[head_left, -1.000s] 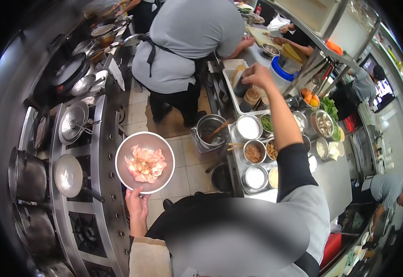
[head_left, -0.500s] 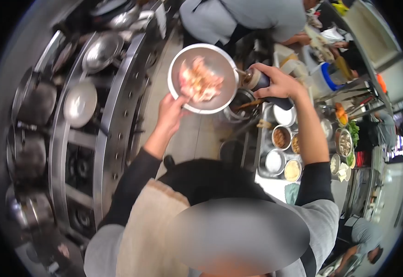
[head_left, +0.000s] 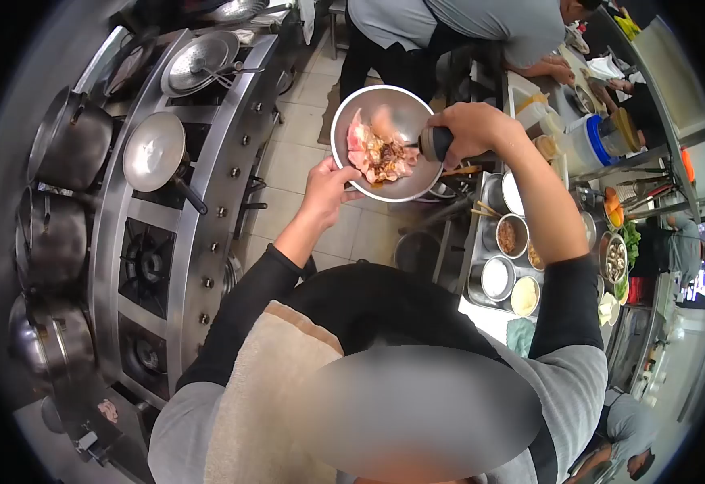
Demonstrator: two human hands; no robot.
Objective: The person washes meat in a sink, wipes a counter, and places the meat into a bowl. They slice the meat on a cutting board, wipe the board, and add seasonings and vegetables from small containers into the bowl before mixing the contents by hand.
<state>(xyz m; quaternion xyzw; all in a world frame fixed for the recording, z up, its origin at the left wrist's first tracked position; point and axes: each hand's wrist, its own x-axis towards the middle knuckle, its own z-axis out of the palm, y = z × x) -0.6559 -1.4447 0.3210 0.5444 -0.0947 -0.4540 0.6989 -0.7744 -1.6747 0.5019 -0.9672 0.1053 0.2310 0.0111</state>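
My left hand (head_left: 326,190) grips the near left rim of a metal bowl (head_left: 425,187), holding it up over the floor. Pink sliced meat (head_left: 362,145) lies in the bowl with dark brown sauce on part of it. My right hand (head_left: 473,133) is wrapped round a dark bottle (head_left: 435,143), tilted with its spout over the bowl's right side. Dark liquid shows on the meat below the spout.
A stove (head_left: 194,202) with pans, one a light wok (head_left: 154,152), runs along the left. On the right a metal tray holds round containers, one with white contents (head_left: 495,277). Co-workers (head_left: 481,24) stand at the top and lower right.
The bottle has tipped further over the bowl, and dark sauce now shows on the meat. Bowl and both hands appear further right in view.
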